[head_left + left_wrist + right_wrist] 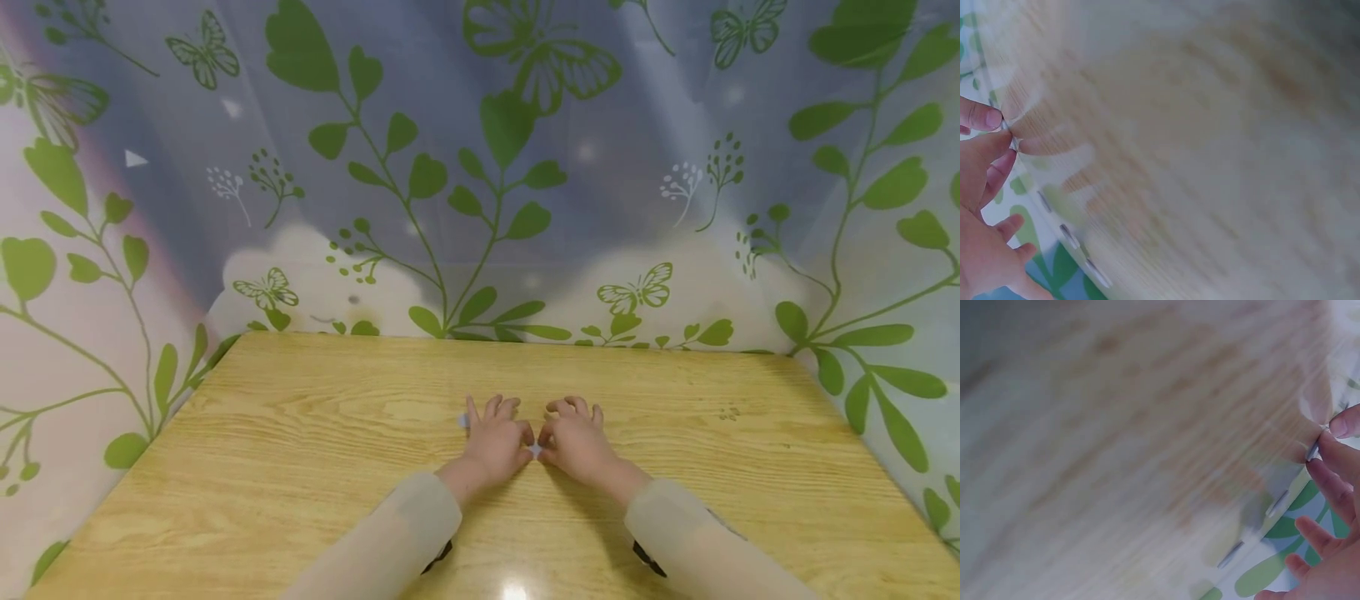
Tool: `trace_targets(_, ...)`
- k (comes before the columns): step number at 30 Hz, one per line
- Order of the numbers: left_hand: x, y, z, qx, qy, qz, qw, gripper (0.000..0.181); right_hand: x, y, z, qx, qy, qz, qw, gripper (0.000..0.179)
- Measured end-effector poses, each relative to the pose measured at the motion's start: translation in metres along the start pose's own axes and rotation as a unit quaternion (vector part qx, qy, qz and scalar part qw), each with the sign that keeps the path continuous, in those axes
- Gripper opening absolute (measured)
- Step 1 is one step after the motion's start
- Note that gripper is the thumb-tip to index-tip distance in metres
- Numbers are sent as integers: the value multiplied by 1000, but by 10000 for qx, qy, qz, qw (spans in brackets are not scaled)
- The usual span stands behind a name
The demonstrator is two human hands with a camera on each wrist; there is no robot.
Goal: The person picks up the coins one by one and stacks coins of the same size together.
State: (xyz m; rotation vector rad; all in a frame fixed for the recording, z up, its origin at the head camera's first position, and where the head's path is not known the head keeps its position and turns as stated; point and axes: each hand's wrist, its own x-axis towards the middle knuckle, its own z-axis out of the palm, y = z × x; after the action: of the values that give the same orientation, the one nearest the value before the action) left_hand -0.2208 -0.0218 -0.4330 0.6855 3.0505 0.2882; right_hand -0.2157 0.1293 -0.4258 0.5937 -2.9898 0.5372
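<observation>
Both hands meet near the middle of the wooden table in the head view, either side of a small flat pale piece [536, 450]. My left hand [491, 446] pinches it between thumb and index finger, with the other fingers spread out. From the other side, my right hand [579, 446] has thumb and index fingertips on the same piece, its other fingers raised. The right wrist view shows the piece [1313, 450] edge-on and thin, partly covered by fingertips. Behind the left hand lies another pale piece [463, 420], partly hidden by its fingers.
Several thin flat pieces [1069, 236] lie apart along the table in the left wrist view, and more such pieces [1230, 555] show in the right wrist view. A cluster of small marks [729, 411] is at the table's right. A leaf-patterned curtain [480, 208] hangs behind.
</observation>
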Motion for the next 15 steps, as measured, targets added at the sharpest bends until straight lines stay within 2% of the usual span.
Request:
trace_targets(6,-4,3,-1,127,3,106,9999,16,-5,0,0,-22,-9,-57,10000,8)
trace_targets(15,-13,6,-3,74,-51,237,9997,15,-13,-1,-2,-12,-113,-182,9998,11)
